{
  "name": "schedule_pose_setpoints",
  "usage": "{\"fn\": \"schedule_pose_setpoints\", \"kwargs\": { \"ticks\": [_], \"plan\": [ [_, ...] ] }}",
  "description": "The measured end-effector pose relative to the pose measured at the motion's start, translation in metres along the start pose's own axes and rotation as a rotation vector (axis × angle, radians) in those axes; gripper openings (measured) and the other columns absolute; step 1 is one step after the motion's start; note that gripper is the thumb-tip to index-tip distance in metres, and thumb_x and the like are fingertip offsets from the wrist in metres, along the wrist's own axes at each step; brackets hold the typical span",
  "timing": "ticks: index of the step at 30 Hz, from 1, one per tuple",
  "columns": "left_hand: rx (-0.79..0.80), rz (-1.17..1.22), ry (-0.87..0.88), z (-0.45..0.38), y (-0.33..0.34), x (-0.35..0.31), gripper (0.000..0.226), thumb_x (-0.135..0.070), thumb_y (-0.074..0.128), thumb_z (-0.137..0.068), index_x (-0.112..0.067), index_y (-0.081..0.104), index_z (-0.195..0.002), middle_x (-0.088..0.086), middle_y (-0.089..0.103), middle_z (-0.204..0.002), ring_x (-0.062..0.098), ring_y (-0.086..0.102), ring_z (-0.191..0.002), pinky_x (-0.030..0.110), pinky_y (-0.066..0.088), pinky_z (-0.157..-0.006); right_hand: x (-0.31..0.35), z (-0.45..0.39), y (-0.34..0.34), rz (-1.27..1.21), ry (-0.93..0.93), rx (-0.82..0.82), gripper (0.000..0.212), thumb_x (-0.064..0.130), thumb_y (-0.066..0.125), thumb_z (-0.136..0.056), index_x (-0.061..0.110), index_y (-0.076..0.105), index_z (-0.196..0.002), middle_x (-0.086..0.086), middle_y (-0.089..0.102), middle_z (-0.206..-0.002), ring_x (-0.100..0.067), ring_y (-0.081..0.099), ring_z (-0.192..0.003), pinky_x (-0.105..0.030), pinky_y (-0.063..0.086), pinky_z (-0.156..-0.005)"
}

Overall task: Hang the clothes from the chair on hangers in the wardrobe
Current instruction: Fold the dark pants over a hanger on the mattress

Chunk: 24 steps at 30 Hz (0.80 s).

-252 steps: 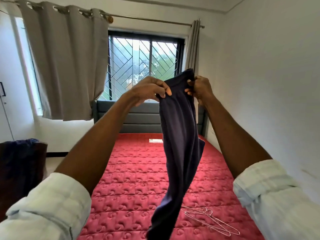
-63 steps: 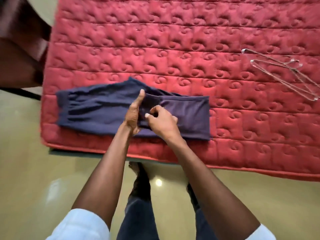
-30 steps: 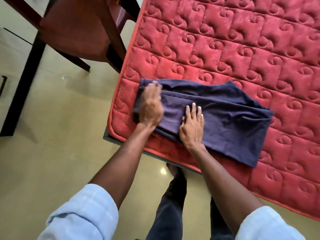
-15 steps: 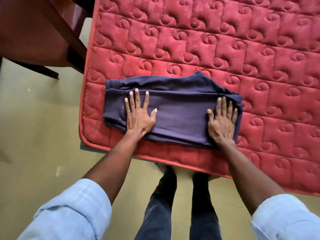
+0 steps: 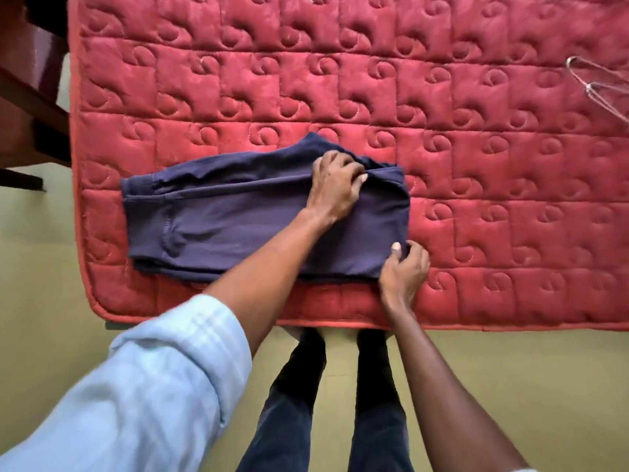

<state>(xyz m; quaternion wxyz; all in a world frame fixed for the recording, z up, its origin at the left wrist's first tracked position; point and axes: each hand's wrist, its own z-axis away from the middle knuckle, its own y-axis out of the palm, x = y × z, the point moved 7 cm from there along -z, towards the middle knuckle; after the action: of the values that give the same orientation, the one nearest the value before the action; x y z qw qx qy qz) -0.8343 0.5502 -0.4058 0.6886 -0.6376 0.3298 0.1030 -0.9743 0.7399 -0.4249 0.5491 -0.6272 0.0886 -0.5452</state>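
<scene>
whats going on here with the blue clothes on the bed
A person has a folded navy garment on the red mattress near its edge. The left hand grips its far right corner, the right hand pinches the near right corner. Wire hangers lie unused to the right.

Even, soft daylight, fairly bright, no hard glare. Mattress [image 5: 340, 80] quilting throws shallow shadows in each dimple, so texture reads clearly at center. Trousers [image 5: 238, 219] sharp, seams visible. Left sleeve [image 5: 143, 386] at 7 o'clock is motion-blurred and soft. Wide-angle bowing: mattress edge curves at 6 o'clock, corners stretch. Hangers [image 5: 599, 83] at 2 o'clock slightly smeared. Floor [image 5: 41, 301] has dull sheen, dark shadow under mattress edge near the feet.
</scene>
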Motion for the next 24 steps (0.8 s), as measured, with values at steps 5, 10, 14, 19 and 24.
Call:
{"fn": "schedule_pose_setpoints", "kwargs": {
  "ticks": [5,10,14,19,24],
  "plan": [
    [0.467,-0.099,-0.072,-0.044,0.043,-0.032,0.038,-0.056,0.058,-0.090,-0.025,0.074,-0.103,0.005,0.065,-0.112,0.031,0.042,-0.121,0.043,0.029,-0.100,-0.027,0.012,-0.016,-0.112,0.192,-0.002,0.018,0.016,0.063,-0.091,0.000,0.065,-0.099,-0.019,0.060,-0.099,-0.032,0.055,-0.096,-0.034,0.036,-0.087],
    [0.602,-0.094,-0.205,-0.059,0.057,-0.037,0.038,-0.055,0.060,-0.088,-0.019,0.073,-0.093,0.009,0.066,-0.111,0.033,0.033,-0.132,0.053,0.019,-0.110,-0.032,0.012,-0.019,-0.146,0.147,0.111,0.013,0.013,0.062,-0.091,0.002,0.068,-0.096,-0.013,0.056,-0.094,-0.023,0.052,-0.083,-0.027,0.038,-0.083],
    [0.595,-0.129,-0.164,-0.064,0.063,-0.043,0.025,-0.044,0.059,-0.092,-0.022,0.062,-0.082,0.007,0.064,-0.107,0.033,0.036,-0.128,0.048,0.024,-0.103,-0.037,0.015,-0.019,-0.131,0.124,0.126,0.010,0.009,0.065,-0.088,0.001,0.068,-0.094,-0.014,0.056,-0.094,-0.032,0.056,-0.090,-0.036,0.042,-0.087],
    [0.455,-0.153,-0.054,-0.075,0.066,-0.041,0.021,-0.035,0.057,-0.094,-0.016,0.064,-0.091,0.004,0.061,-0.113,0.030,0.043,-0.120,0.040,0.026,-0.087,-0.042,0.018,-0.018,0.050,0.069,0.137,0.013,0.012,0.063,-0.089,-0.001,0.064,-0.093,-0.021,0.061,-0.097,-0.039,0.054,-0.097,-0.042,0.033,-0.088],
    [0.337,-0.165,0.114,-0.070,0.067,-0.045,0.023,-0.033,0.056,-0.094,-0.014,0.068,-0.094,0.005,0.060,-0.110,0.029,0.048,-0.113,0.043,0.030,-0.093,-0.046,0.025,-0.024,0.189,0.113,0.169,0.023,0.025,0.058,-0.095,0.005,0.063,-0.103,-0.015,0.061,-0.110,-0.035,0.051,-0.112,-0.042,0.030,-0.093]
  ]
}}
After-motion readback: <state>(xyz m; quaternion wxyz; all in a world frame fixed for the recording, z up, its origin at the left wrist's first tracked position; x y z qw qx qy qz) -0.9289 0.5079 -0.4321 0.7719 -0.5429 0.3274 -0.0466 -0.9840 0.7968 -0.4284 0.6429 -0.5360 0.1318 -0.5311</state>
